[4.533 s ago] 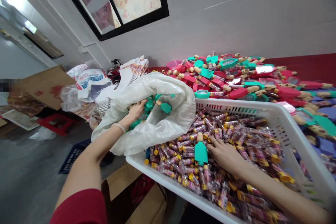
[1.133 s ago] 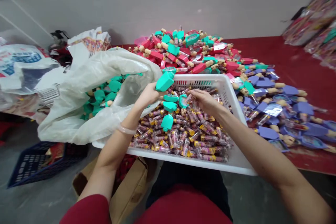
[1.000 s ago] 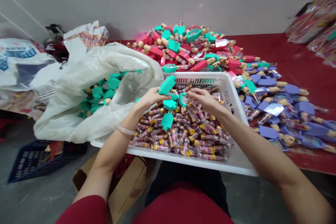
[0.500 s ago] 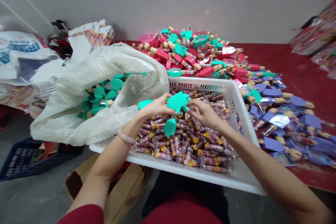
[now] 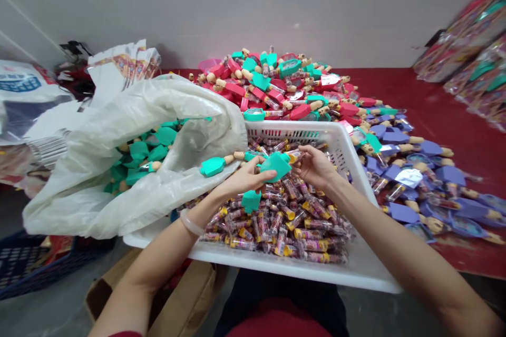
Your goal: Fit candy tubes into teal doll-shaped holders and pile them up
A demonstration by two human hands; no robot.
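My left hand (image 5: pixel 250 176) is closed on a teal plastic paddle-shaped piece (image 5: pixel 277 166), held over the tubes. My right hand (image 5: pixel 317 167) pinches a small clear tube with a yellow end (image 5: pixel 294 156), which meets the right end of that piece; whether it is inside cannot be seen. Below the hands, many tubes of small candies (image 5: pixel 279 221) fill a white plastic basket (image 5: pixel 343 274). Another teal piece (image 5: pixel 251 201) lies on the tubes under my left hand. A teal paddle with a wooden handle (image 5: pixel 213 166) rests by the sack's edge.
A whitish plastic sack (image 5: pixel 79 179) with teal pieces inside overlaps the basket's left side. Behind and right, red and teal paddles (image 5: pixel 300 111) and purple paddles (image 5: pixel 454 174) are heaped on a red table (image 5: pixel 435 110). A blue crate (image 5: pixel 23 268) and a cardboard box (image 5: pixel 182 295) stand below.
My right hand has come up with a yellow-ended tube at the teal piece. My left hand has shifted slightly right and lower with its piece; the view has shifted a little.
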